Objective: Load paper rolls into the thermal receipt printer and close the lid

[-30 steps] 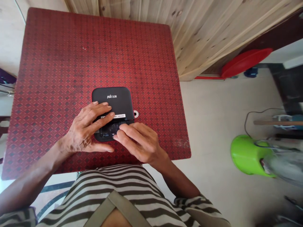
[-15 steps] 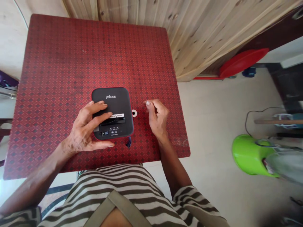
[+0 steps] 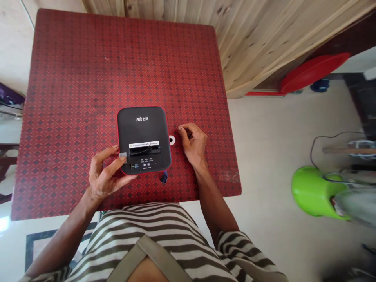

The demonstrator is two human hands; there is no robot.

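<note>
A black receipt printer (image 3: 143, 131) with a red rim and white lettering lies on the red patterned table. A white label (image 3: 143, 144) runs along its paper slot, and a thin dark strand crosses the slot. My left hand (image 3: 106, 172) grips its near left corner: one fingertip is on the small grey tab (image 3: 122, 155), and the thumb is along the near edge. Right of the printer, my right hand (image 3: 194, 144) rests on the table, fingers curled and thumb against the index finger. Whether anything is pinched there is hidden. Between them is a small white roll (image 3: 172, 140) with a dark core.
The red table (image 3: 126, 62) meets a wooden plank wall (image 3: 194, 13) at the back. A small dark blue item (image 3: 163, 177) lies by the printer's near edge. On the floor to the right are a green bucket (image 3: 308, 192) and a red basin (image 3: 314, 72).
My left hand has drawn back from the printer's top towards its near left corner, uncovering the label and slot. My right hand stays curled in about the same place.
</note>
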